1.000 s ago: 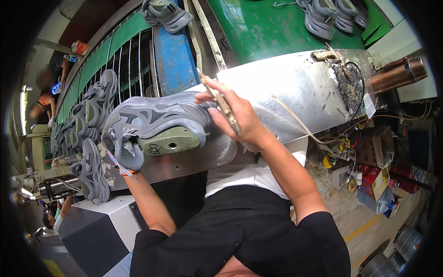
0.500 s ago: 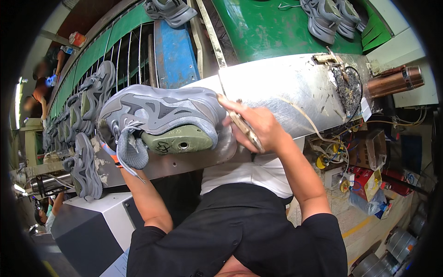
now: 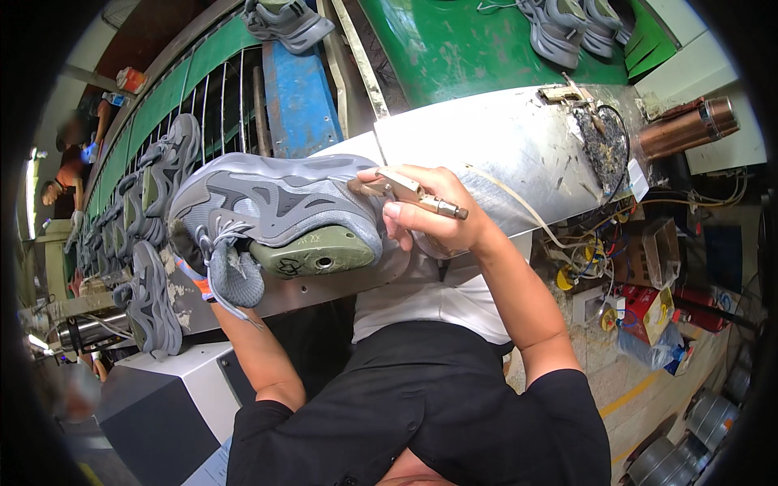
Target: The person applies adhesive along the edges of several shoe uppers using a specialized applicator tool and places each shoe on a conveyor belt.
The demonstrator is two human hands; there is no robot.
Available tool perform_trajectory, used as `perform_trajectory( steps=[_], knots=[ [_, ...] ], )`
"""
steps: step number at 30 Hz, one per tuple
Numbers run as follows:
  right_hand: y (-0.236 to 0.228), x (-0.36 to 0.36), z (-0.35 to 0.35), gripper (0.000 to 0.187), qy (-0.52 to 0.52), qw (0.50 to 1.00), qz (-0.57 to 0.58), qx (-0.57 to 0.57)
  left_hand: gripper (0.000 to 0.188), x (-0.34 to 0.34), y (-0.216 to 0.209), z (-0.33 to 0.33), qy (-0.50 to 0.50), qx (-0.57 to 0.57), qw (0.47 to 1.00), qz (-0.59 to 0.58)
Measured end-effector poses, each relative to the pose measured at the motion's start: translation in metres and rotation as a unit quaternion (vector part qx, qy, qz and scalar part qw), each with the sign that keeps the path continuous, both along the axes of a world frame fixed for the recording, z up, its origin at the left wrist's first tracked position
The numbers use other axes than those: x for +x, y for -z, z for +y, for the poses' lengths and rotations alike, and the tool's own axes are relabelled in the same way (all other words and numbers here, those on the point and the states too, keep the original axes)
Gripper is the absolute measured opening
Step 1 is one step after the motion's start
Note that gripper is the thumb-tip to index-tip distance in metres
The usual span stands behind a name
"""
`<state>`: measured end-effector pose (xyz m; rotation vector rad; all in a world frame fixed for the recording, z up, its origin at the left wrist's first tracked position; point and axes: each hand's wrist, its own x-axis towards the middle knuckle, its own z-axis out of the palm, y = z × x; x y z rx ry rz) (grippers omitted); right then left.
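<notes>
A grey sneaker (image 3: 284, 190) lies on its side over the metal bench, its sole turned away from me. A green shoe last (image 3: 312, 253) fills its opening, and the tongue and laces hang toward me. My left hand (image 3: 184, 245), in a dark glove with an orange-and-blue cuff, grips the toe end; most of its fingers are hidden behind the shoe. At the heel, my right hand (image 3: 442, 202) is closed round a slim metal tool (image 3: 409, 190) with a brown tip. That tip meets the upper near the heel, close to the sole edge.
More grey sneakers (image 3: 154, 296) line the rack at the left. Others (image 3: 559, 32) stand on a green surface (image 3: 454, 57) at the far right. The shiny metal bench (image 3: 502, 138) carries a clamp and a copper-coloured cylinder (image 3: 685, 130). Hoses and wires hang at right.
My right hand has turned the tool, bringing its tip leftward onto the heel side of the upper. The sneaker stays in nearly the same place in my left hand.
</notes>
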<state>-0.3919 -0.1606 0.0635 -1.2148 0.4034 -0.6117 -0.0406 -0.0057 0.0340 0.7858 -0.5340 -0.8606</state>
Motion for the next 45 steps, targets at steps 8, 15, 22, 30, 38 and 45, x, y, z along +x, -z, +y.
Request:
perform_trajectory(
  steps=[8, 15, 22, 30, 38, 45],
  knots=[
    [0.026, -0.015, 0.023, 0.050, 0.060, 0.997, -0.032, 0.032, 0.045, 0.009, 0.003, 0.001, 0.039, -0.006, 0.998, 0.057],
    [0.042, 0.001, 0.053, 0.052, 0.119, 0.989, -0.066, 0.050, 0.043, 0.010, -0.011, 0.009, -0.054, 0.247, 0.778, -0.575],
    [0.046, 0.025, 0.060, 0.045, 0.151, 0.988, -0.031, -0.004, 0.051, -0.039, -0.004, 0.082, -0.119, 0.351, 0.922, -0.111],
    [0.053, 0.042, 0.056, 0.044, 0.212, 0.976, -0.019, -0.037, 0.060, -0.101, -0.024, 0.129, 0.094, 0.455, 0.842, -0.274],
    [0.054, 0.043, 0.057, 0.042, 0.170, 0.984, -0.041, 0.039, 0.061, -0.145, -0.032, 0.107, 0.156, 0.443, 0.882, -0.030],
    [0.052, 0.043, 0.061, 0.047, 0.154, 0.983, -0.063, 0.074, 0.072, -0.148, -0.018, 0.097, 0.172, 0.440, 0.880, 0.060]
  ],
)
